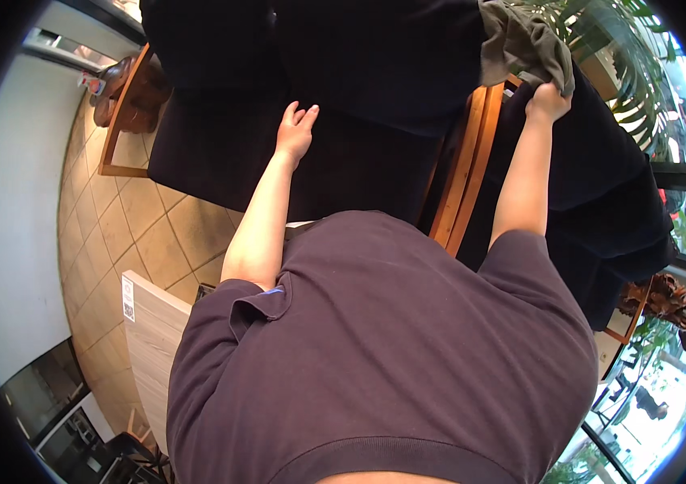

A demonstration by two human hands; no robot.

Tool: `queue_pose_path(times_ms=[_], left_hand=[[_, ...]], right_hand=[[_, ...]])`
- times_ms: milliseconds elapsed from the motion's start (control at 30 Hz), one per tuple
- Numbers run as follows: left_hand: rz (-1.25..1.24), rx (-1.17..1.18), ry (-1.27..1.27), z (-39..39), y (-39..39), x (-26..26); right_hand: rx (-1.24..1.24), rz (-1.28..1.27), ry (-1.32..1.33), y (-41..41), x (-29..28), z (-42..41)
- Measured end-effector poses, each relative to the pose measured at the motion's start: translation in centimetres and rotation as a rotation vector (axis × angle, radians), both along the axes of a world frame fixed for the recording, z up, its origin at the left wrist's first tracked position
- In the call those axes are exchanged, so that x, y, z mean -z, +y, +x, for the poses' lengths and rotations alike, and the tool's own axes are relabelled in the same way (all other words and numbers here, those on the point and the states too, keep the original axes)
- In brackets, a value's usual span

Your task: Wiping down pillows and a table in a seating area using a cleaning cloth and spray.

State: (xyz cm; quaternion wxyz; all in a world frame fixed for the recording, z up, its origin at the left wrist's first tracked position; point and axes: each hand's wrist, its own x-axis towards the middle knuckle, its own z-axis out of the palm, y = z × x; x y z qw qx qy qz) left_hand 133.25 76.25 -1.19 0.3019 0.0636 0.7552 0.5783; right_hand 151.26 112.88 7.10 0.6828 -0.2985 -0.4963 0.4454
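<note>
My right hand [550,101] is closed on the lower edge of a crumpled olive-brown cloth [521,45] at the upper right. The cloth lies against the dark upholstery, beside the top end of wooden armrests [470,163]. Over the seat of a dark sofa [367,157], my left hand [296,132] is raised with its fingers apart and nothing in it. Whether it touches the fabric I cannot tell. To the right of the armrests stands a second dark upholstered seat [585,157].
A light wood-grain table [155,339] is at the lower left. A carved wooden piece [131,97] stands beyond the sofa's left wooden frame [114,139], with a spray bottle [92,83] near it. Palm fronds [633,54] hang at the upper right, by windows.
</note>
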Motion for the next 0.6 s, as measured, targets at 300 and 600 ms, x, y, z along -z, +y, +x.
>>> queue_pose_path(times_ms=[300, 600], left_hand=[[0.007, 0.226, 0.117, 2.9, 2.9, -2.8], [0.09, 0.379, 0.157, 3.6, 4.1, -4.9]], right_hand=[[-0.089, 0.106, 0.161, -8.1, -4.8, 5.2], [-0.432, -0.008, 0.269, -10.5, -9.8, 2.0]])
